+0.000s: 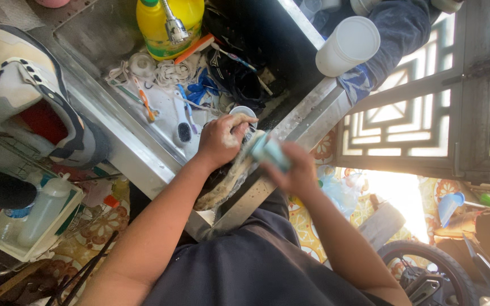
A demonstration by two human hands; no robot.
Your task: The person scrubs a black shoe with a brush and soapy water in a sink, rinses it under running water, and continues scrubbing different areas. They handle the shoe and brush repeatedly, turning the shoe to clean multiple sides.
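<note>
- The steel sink runs diagonally through the middle of the frame, its basin crowded with laces, brushes and dark items.
- A white and grey sneaker rests on the sink's edge at the upper left, apart from both hands.
- A yellow detergent bottle stands at the top centre behind the faucet.
- The soapy, cream-coloured shoe part, seemingly an insole, lies at centre frame over the sink's near rim.
- The left hand presses it down, fingers curled closed on its top end.
- The right hand, just right of centre, has its fingers wrapped around a light blue brush; it is blurred.
- To scrub well, I judge it best to keep the piece pinned flat against the rim and work short strokes over the basin, so suds drain inside.
</note>
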